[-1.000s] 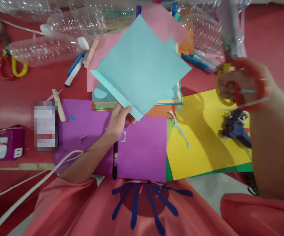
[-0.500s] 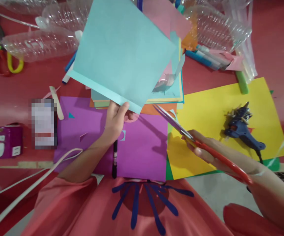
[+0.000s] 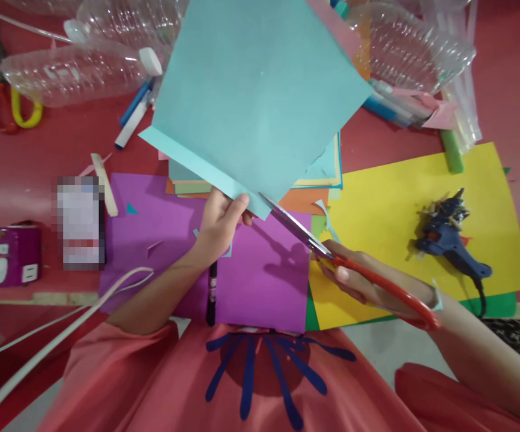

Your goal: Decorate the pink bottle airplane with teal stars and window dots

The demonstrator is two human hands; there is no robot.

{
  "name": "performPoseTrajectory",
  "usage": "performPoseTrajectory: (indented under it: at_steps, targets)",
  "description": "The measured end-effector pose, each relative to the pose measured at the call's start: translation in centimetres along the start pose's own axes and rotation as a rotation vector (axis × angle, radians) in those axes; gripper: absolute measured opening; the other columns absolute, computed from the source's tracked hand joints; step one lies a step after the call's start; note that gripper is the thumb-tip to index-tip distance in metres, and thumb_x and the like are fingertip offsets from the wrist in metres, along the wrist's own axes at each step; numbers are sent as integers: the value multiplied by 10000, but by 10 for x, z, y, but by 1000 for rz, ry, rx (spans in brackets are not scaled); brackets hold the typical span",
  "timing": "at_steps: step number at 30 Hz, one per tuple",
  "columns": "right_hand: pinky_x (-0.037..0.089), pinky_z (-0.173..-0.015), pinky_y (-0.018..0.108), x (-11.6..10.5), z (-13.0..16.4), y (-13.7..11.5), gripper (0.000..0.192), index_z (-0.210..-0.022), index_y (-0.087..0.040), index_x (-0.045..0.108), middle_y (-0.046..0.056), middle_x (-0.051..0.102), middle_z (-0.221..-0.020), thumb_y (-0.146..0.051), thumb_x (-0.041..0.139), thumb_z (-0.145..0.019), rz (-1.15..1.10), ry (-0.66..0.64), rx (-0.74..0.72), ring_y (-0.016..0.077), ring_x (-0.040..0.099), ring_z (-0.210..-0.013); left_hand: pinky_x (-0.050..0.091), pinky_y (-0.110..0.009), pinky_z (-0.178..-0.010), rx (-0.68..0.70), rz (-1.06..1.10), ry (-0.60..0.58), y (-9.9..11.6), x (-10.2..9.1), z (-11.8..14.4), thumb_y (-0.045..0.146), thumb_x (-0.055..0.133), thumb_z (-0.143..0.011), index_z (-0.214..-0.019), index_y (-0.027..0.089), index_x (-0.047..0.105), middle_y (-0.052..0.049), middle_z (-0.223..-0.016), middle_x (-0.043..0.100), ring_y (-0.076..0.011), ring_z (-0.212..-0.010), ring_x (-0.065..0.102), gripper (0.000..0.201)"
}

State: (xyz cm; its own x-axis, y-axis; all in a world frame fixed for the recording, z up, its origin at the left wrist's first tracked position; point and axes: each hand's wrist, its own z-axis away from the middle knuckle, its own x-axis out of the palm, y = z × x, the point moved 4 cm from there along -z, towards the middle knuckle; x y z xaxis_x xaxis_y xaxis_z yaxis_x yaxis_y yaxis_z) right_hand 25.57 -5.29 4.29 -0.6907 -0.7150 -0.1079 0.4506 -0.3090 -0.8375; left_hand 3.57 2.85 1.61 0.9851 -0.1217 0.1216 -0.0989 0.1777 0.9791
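Observation:
My left hand (image 3: 226, 225) pinches the lower edge of a light blue sheet of paper (image 3: 260, 102), thumb on top. A narrow strip along that edge is folded over and looks paler. In my right hand (image 3: 350, 273) is a pair of scissors (image 3: 307, 237) with red handles. Their long metal blades point up and left, and the tips reach the folded edge near the sheet's lower corner, just right of my left thumb. Whether the blades have cut into the paper I cannot tell. Purple paper (image 3: 264, 270) lies beneath my hands.
Yellow paper (image 3: 377, 216) carries a blue glue gun (image 3: 451, 240) on the right. Clear plastic bottles (image 3: 80, 72) lie at the back. At left are a phone (image 3: 81, 222), a purple power adapter (image 3: 12, 255) and a white cable (image 3: 62, 348). A black marker (image 3: 212, 294) lies on the purple paper.
The blue sheet has shifted right and slightly down with my left hand. My right hand has brought the scissors left, so the tips now meet the folded edge.

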Motion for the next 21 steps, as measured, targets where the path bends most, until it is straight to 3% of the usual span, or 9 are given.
performPoseTrajectory:
  at_steps: [6,21]
  targets:
    - [240,-405,250,5,0,0,544,-1000,-221,422,-89,351,-576,-750,349,-897,-114,-13,43,70,268,-426,413,-218,-461,1,9,-11,-1,0,0,379,677,-804,-823,223,431,88,-569,549,-81,-477,539,292]
    - [204,-373,229,6,-3,8,521,-991,-223,420,-97,354,-559,-732,354,-905,-112,-20,22,55,254,-397,396,-227,-447,-31,39,-76,-2,2,-2,421,707,-783,-854,225,445,89,-568,543,-78,-451,514,335]
